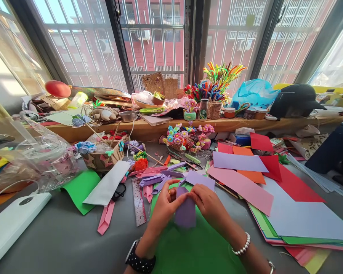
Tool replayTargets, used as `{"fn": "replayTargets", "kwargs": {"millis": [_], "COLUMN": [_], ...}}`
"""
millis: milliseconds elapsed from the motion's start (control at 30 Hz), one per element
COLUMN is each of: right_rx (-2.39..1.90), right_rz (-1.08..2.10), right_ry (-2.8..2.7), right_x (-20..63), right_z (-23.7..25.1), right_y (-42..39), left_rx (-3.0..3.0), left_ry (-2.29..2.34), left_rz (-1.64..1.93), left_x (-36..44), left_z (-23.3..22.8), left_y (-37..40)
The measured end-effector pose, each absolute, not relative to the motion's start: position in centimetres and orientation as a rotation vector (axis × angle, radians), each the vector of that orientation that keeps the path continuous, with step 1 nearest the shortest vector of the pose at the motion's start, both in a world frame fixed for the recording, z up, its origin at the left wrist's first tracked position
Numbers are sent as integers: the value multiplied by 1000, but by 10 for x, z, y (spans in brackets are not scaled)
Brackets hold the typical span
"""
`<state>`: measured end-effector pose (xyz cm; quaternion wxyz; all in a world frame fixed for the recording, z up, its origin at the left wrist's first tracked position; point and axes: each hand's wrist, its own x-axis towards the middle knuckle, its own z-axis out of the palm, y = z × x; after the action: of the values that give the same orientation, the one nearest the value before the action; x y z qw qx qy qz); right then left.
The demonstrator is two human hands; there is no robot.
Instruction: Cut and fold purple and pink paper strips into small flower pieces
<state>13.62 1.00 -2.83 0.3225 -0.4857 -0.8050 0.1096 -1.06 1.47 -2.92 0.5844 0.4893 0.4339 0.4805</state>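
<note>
Between my two hands is a small rectangle of purple paper (185, 213), hanging upright over a green mat (200, 249). My left hand (167, 203) grips its upper left side, with thumb and fingers closed on it. At the top right corner, my right hand (207, 199) pinches the same paper, its fingertips meeting my left thumb. Just beyond my hands lies another purple sheet (201, 179). Folded purple paper strips (157, 180) are heaped to the left of it, and a clear ruler (138, 201) lies beside the mat.
Coloured paper sheets (308, 219) are stacked on the right. At left are a green sheet (81, 190), a white folded paper (108, 184), a folded pink strip (106, 217) and a white device (18, 228). Craft flowers (185, 137) stand below the cluttered windowsill (148, 127).
</note>
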Motion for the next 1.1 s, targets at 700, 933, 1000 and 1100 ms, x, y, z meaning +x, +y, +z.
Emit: {"fn": "replayTargets", "kwargs": {"millis": [700,933,1000,1100], "right_rx": [-1255,-1343,-1322,-1296], "right_rz": [774,751,797,855], "right_ry": [-1947,-1799,-1795,-1783], "right_x": [139,140,141,143], "right_z": [-16,-18,-17,-16], "right_y": [6,7,7,7], "left_rx": [1015,1059,1070,1068], "left_ry": [1057,1059,1074,1069], "left_rz": [1232,1054,1047,1014], "left_x": [-8,-11,-11,-11], "left_z": [-21,-25,-25,-24], "left_y": [11,13,13,13]}}
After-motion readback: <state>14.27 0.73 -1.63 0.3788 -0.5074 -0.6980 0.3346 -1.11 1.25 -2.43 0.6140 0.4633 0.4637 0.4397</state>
